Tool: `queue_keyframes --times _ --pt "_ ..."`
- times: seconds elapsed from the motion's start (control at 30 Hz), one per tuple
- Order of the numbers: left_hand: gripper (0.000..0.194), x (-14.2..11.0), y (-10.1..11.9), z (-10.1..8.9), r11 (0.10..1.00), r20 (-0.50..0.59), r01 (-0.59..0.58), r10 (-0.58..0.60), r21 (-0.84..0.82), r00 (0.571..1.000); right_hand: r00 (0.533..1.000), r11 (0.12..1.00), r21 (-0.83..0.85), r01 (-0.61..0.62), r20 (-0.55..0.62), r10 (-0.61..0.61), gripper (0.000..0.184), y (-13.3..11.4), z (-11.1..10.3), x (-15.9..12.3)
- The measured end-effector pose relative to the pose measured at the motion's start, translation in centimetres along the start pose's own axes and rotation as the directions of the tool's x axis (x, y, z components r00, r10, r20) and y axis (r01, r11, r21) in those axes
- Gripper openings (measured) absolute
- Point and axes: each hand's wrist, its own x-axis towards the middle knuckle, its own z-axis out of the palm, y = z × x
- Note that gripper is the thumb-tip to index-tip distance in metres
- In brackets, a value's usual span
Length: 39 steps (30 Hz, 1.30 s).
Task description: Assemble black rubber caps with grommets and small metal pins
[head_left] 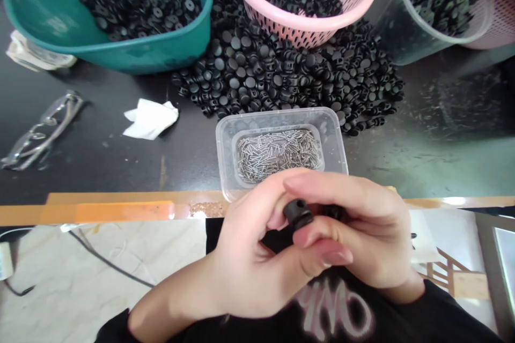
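Both hands are close together over the table's front edge. My right hand pinches a black plastic cord stopper with a round flange and a side hole. My left hand presses against it from the other side, its fingers curled around the same small black part. A second black piece is mostly hidden between my fingers. Beyond my hands lies a heap of matching black stoppers. Nearest my fingers stands a clear plastic tub holding many tiny metal springs.
A teal basin, a pink mesh basket and a clear plastic cup hold more black stoppers at the back. Glasses and a white tissue lie on the dark tabletop to the left.
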Motion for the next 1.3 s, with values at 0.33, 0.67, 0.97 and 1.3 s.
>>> queue_keyframes --times 0.33,0.67,0.97,1.3 --pt "0.04 -0.2 -0.9 -1.1 0.972 -0.166 0.138 -0.17 -0.189 0.971 0.842 0.702 -0.688 0.183 -0.259 -0.474 0.025 -3.8 -6.0 6.8" --pt "0.016 -0.4 -0.7 -1.5 0.998 -0.225 0.049 -0.055 -0.033 0.973 0.965 0.815 -0.551 0.177 -0.068 -0.255 0.028 -3.8 -6.6 9.0" --pt "0.021 -0.2 -1.5 -4.3 0.908 -0.423 0.078 0.115 0.413 0.899 0.983 0.128 -0.976 0.179 0.181 0.007 0.015 0.6 -3.8 6.9" --pt "0.019 -0.5 -1.6 -4.2 0.86 -0.327 0.033 0.158 0.51 0.932 0.976 0.13 -0.967 0.218 0.217 -0.022 0.025 0.2 -3.7 7.3"
